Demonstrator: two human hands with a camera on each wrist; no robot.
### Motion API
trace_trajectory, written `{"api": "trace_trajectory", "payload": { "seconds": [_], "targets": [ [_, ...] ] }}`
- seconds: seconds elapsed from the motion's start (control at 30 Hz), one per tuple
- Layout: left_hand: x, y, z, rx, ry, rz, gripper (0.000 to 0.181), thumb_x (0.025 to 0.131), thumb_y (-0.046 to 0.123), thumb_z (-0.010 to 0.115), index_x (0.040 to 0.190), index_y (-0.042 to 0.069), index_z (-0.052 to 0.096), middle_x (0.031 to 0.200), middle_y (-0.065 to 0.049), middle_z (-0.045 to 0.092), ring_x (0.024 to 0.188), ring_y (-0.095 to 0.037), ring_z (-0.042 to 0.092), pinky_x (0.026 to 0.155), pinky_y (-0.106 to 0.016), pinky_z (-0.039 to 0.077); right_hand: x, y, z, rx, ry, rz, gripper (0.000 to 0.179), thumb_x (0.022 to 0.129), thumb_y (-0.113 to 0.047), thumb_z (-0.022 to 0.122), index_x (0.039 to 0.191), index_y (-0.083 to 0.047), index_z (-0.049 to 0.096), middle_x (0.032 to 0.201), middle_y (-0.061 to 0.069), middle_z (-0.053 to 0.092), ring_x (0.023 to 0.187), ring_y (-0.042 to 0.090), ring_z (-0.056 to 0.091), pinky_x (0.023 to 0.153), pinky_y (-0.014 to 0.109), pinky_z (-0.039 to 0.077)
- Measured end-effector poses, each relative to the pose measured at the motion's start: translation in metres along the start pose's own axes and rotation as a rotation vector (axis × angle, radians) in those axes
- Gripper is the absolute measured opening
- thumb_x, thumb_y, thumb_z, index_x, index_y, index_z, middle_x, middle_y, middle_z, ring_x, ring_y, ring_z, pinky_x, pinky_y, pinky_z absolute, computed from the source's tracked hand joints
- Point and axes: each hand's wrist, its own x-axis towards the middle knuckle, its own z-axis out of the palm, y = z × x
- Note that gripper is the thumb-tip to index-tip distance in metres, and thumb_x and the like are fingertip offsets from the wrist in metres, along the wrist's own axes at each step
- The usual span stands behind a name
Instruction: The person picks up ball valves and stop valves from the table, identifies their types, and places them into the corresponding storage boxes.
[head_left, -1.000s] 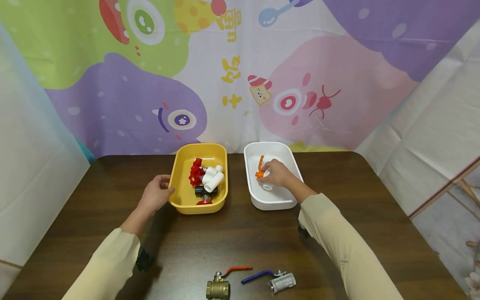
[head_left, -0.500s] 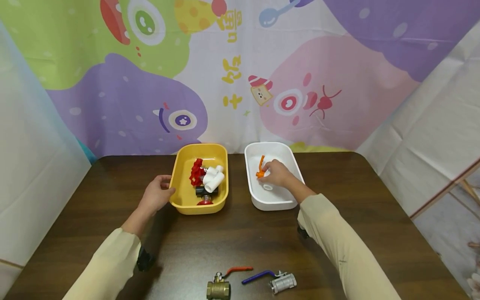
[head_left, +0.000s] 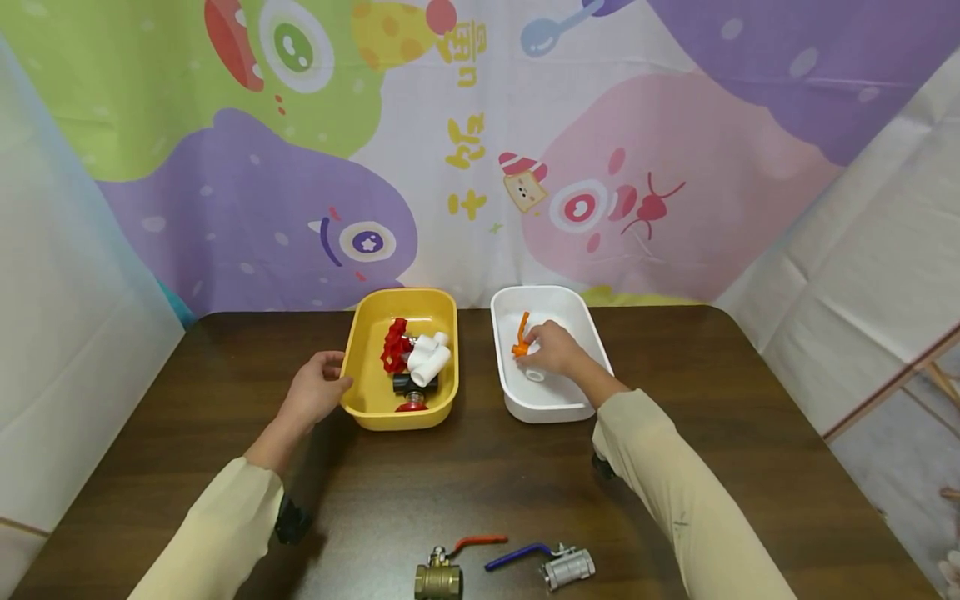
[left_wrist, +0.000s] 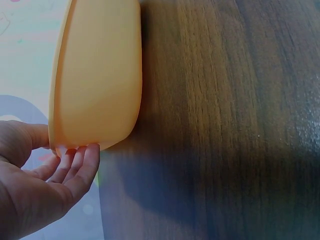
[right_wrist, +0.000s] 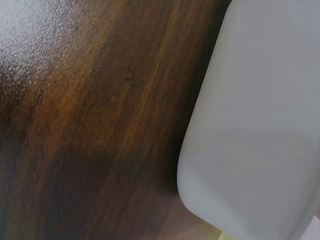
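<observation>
- Currently, I have the left hand point(head_left: 313, 387) pinching the yellow oblong plastic tray point(head_left: 397, 421) by its rim.
- The right hand point(head_left: 552, 347) grasps the orange-levered white plastic valve point(head_left: 521, 347) inside the white oblong plastic tray point(head_left: 551, 412); the right wrist view doesn't show me that grip.
- I'd worry that the lever, catching the white tray's wall, could twist the valve loose.
- A left-hand tug might tip the yellow tray, sliding the red ridged handwheel point(head_left: 394, 347) about.
</observation>
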Motion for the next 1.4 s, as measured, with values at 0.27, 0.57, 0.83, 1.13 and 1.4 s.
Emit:
{"api": "trace_trajectory", "payload": {
  "seconds": [0.27, 0.57, 0.83, 1.13, 1.4],
  "targets": [
    [-0.0013, 0.0000, 0.0005, 0.010, 0.001, -0.004, 0.047, 0.092, 0.008, 0.052, 0.134, -0.004, 0.038, 0.119, -0.027, 0.050, 0.103, -0.035, 0.055, 0.083, -0.039, 0.056, -0.0003, 0.0004, 0.0017, 0.003, 0.006, 0.007, 0.037, 0.074, -0.024, 0.075, 0.098, 0.002, 0.066, 0.098, 0.017, 0.058, 0.096, 0.030, 0.054, 0.092, 0.039, 0.043],
    [-0.0012, -0.0002, 0.0007, 0.000, -0.007, -0.012, 0.046, 0.092, 0.008, 0.052, 0.135, -0.004, 0.037, 0.120, -0.026, 0.049, 0.103, -0.035, 0.055, 0.081, -0.038, 0.056, 0.0013, 0.0015, 0.0039, -0.011, -0.001, 0.013, 0.038, 0.075, -0.025, 0.075, 0.100, 0.001, 0.066, 0.099, 0.017, 0.057, 0.097, 0.029, 0.053, 0.092, 0.038, 0.043],
    [-0.0003, -0.0008, 0.0000, 0.005, -0.015, -0.013, 0.047, 0.093, 0.009, 0.052, 0.135, -0.004, 0.036, 0.120, -0.027, 0.049, 0.102, -0.035, 0.056, 0.080, -0.037, 0.056, 0.0012, -0.0001, 0.0050, -0.007, 0.000, 0.017, 0.038, 0.075, -0.025, 0.075, 0.101, 0.000, 0.066, 0.101, 0.017, 0.056, 0.099, 0.030, 0.053, 0.094, 0.039, 0.043],
    [-0.0005, 0.0005, 0.0000, -0.001, -0.014, -0.008, 0.047, 0.093, 0.009, 0.052, 0.135, -0.004, 0.036, 0.120, -0.027, 0.049, 0.099, -0.033, 0.057, 0.078, -0.035, 0.057, 0.0020, 0.0009, 0.0052, -0.013, -0.002, 0.021, 0.037, 0.075, -0.026, 0.075, 0.101, -0.001, 0.067, 0.100, 0.016, 0.056, 0.098, 0.028, 0.052, 0.092, 0.038, 0.043],
    [-0.0014, 0.0023, -0.0012, 0.011, -0.009, -0.005, 0.047, 0.092, 0.009, 0.051, 0.135, -0.004, 0.036, 0.119, -0.027, 0.049, 0.101, -0.034, 0.056, 0.079, -0.036, 0.057, 0.0034, -0.0013, 0.0035, -0.010, 0.005, 0.015, 0.036, 0.075, -0.027, 0.075, 0.099, -0.002, 0.066, 0.098, 0.015, 0.055, 0.095, 0.027, 0.052, 0.088, 0.036, 0.044]
  ]
}}
